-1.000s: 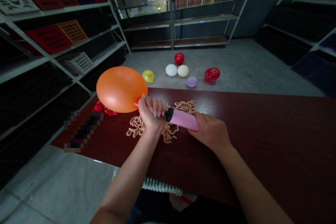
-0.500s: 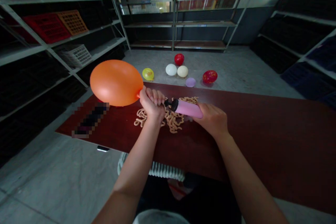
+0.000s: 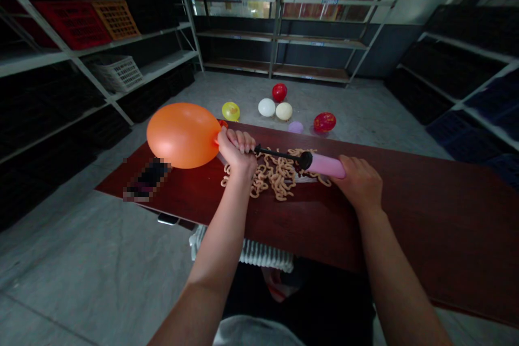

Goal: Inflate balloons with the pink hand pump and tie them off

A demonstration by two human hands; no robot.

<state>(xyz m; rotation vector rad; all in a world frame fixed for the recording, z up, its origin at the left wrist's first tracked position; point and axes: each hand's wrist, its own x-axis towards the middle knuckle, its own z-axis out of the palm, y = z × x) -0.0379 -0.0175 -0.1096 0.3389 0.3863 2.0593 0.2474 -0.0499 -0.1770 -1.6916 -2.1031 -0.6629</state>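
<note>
A large inflated orange balloon (image 3: pixel 182 135) points to the left, its neck pinched in my left hand (image 3: pixel 238 148). The same hand is closed around one end of a balloon pump (image 3: pixel 324 165), and that end is hidden by the fingers. Between my hands the pump's thin black rod is drawn out long. My right hand (image 3: pixel 360 181) wraps the far end of the pink barrel. Below the pump, a pile of tan, curly balloons or tubes, whose kind I cannot make out, (image 3: pixel 279 175) lies on the dark red table (image 3: pixel 425 216).
On the floor past the table lie several balloons: yellow (image 3: pixel 231 112), white (image 3: pixel 266 107), cream (image 3: pixel 284 111) and red (image 3: pixel 325 122). A blurred dark object (image 3: pixel 148 178) rests at the table's left. Shelves with crates (image 3: pixel 73 24) stand around the room.
My right hand has moved right with the pink barrel, and more of the black rod shows. The orange balloon stays in my left hand. The view has shifted slightly.
</note>
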